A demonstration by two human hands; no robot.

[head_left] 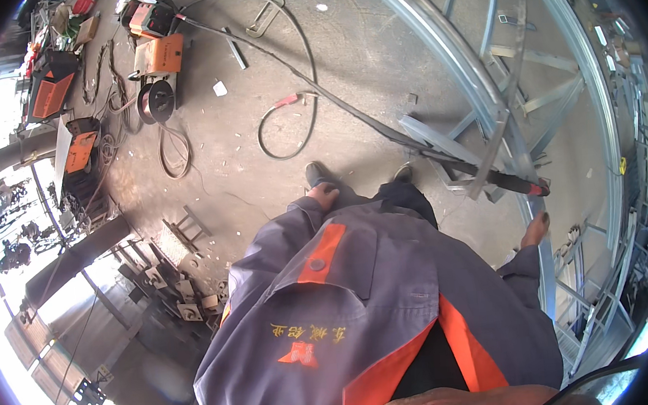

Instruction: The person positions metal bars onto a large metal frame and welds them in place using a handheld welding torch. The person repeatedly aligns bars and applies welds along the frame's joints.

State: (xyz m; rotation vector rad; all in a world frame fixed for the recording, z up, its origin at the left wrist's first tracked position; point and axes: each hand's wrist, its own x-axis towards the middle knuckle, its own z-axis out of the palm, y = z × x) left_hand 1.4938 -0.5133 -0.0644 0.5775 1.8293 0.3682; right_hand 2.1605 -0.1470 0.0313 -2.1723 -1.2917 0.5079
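Note:
My left hand (325,196) hangs against my left thigh, its fingers loosely out and nothing visible in them. Off to the right, my right hand (537,230) is at a galvanized steel beam (546,280) of a large curved frame, with the fingers closed over its edge. Part of those fingers is hidden by the hand itself. Just beyond that hand, a black welding cable (379,127) lies over the frame, ending in a dark handle with a red tip (537,188). A flat metal strip (493,151) crosses the cable near there.
Orange welding machines (160,55) and a wire spool (156,102) stand at the far left. A cable loop with a red connector (286,101) lies on the concrete floor. Small metal parts (186,293) are heaped at the left, near a dark beam (77,256). Metal framing (597,97) fills the right.

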